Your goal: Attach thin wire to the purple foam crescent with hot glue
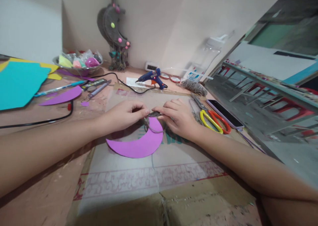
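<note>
A purple foam or paper crescent (139, 148) lies over the covered cardboard in front of me, its upper tip wrapped in dark grey yarn (154, 114). My left hand (130, 115) is closed in a pinch at the left side of that wrapped tip. From the other side, the thumb and fingers of my right hand (177, 118) pinch the yarn at the tip. A loose loop of yarn hangs down over the crescent between the two hands. The exact finger contact is partly hidden.
A blue glue gun (152, 78) stands behind the hands, its black cord running left. To the right lie scissors (213, 120), a phone (225, 113) and a yarn bundle (193, 86). Leftward are purple scraps (62, 96), pens, turquoise sheets (22, 83) and a bowl (78, 70). A decorated grey crescent (111, 27) leans behind.
</note>
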`<action>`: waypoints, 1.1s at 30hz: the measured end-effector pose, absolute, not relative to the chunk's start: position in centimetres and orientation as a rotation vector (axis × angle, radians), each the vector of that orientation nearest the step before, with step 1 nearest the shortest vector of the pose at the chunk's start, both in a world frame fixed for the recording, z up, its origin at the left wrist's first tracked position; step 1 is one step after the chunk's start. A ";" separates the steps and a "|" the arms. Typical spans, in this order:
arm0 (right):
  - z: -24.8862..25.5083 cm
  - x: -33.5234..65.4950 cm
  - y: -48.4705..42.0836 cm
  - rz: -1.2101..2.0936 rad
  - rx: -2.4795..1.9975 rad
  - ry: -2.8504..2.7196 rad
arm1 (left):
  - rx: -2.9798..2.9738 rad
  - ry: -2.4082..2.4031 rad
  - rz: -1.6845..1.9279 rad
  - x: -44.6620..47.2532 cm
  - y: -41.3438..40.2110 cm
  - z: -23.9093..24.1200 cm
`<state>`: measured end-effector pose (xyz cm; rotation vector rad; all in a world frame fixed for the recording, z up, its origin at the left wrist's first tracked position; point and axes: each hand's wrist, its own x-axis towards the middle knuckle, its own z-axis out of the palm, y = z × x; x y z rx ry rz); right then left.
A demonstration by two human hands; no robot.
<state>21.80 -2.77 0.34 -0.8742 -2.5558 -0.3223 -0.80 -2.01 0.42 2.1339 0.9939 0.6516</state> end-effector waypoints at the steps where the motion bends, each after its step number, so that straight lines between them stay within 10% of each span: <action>1: 0.3 21.8 -2.8 -0.326 -0.873 -2.555 | 2.135 0.992 0.654 -0.8 -2.0 0.4; 33: 0.3 21.7 -3.0 -0.101 -0.987 -2.405 | 2.132 1.005 0.666 -0.7 -2.0 0.5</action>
